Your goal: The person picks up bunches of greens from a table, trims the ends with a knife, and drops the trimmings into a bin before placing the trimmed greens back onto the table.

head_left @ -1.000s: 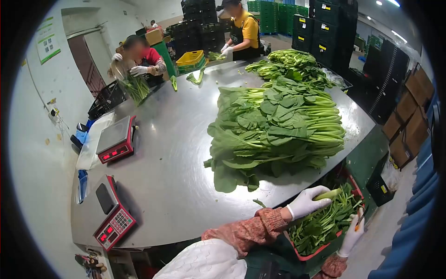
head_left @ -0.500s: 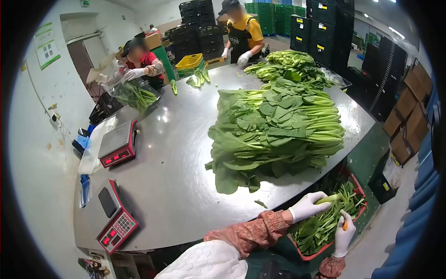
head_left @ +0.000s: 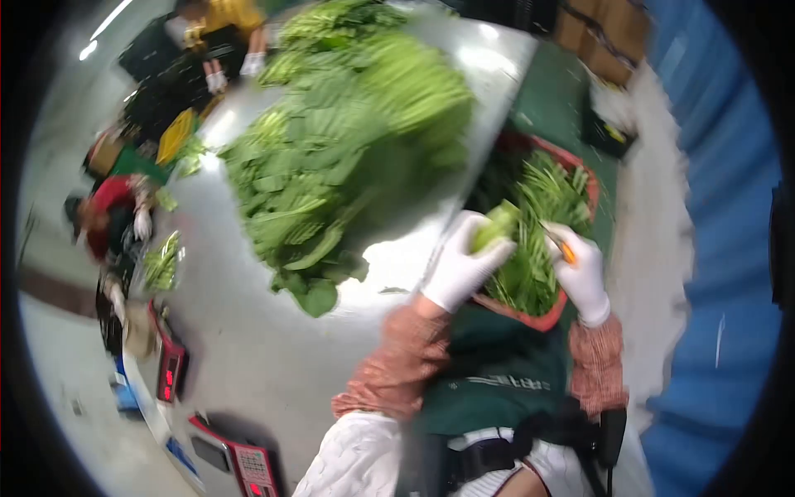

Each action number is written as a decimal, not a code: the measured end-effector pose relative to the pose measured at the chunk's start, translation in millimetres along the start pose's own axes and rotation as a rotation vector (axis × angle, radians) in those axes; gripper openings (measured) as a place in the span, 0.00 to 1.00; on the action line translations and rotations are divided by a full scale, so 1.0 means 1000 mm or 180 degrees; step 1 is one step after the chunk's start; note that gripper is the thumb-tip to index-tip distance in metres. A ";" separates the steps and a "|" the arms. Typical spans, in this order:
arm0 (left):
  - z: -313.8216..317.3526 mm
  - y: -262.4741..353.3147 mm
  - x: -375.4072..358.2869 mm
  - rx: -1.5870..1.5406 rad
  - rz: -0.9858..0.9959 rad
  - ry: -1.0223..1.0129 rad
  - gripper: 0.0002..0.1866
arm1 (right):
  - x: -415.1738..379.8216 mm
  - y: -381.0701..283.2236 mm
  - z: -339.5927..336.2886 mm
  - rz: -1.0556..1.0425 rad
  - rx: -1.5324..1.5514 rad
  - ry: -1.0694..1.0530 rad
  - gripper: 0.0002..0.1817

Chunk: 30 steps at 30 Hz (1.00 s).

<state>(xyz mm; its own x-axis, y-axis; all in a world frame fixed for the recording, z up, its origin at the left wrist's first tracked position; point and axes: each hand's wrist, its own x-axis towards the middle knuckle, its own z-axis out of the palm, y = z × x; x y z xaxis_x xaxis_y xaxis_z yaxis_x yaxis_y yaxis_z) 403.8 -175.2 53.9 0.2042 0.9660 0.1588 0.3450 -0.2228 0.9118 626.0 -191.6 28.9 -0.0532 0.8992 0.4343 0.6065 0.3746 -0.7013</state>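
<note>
My gloved left hand (head_left: 465,258) is closed around the pale green base of a leafy green (head_left: 499,225), above a red bin (head_left: 590,186). Just to its right, my gloved right hand (head_left: 585,277) grips a small knife with an orange handle (head_left: 567,252). The knife's thin blade points toward the stalk, though blur hides whether the two touch. Cut leaves and stems (head_left: 546,195) fill the bin below both hands. On the metal table (head_left: 331,356) to the left lies a large pile of leafy greens (head_left: 331,141).
The table's edge runs beside my left hand. Two red scales (head_left: 170,364) (head_left: 252,468) stand at the lower left. Two co-workers (head_left: 228,33) (head_left: 112,207) are across the table. A blue curtain (head_left: 712,290) hangs at the right, with cardboard boxes (head_left: 609,41) behind.
My view has turned right and tilted, so the table looks rotated and blurred. Both hands stay over the bin, left on the leafy green and right on the knife.
</note>
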 end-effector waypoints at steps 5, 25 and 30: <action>0.016 -0.027 0.002 -0.0680 -0.0318 0.0123 0.17 | -0.008 0.002 -0.003 0.0023 -0.0552 0.0002 0.16; 0.045 -0.021 0.046 -0.2985 -0.1158 -0.1741 0.17 | 0.049 0.013 -0.016 0.1044 0.2504 -0.1503 0.16; 0.054 -0.042 0.060 -0.1855 -0.0220 -0.1615 0.34 | 0.059 0.007 -0.011 0.1350 0.2162 -0.1342 0.12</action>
<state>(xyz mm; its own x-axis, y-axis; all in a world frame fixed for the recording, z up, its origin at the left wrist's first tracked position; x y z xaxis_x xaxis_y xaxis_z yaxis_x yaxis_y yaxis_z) 451.2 -115.3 4.5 0.6428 0.7654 0.0296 -0.1368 0.0767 0.9876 636.0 -138.1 55.8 -0.2992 0.9503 -0.0861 0.0498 -0.0746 -0.9960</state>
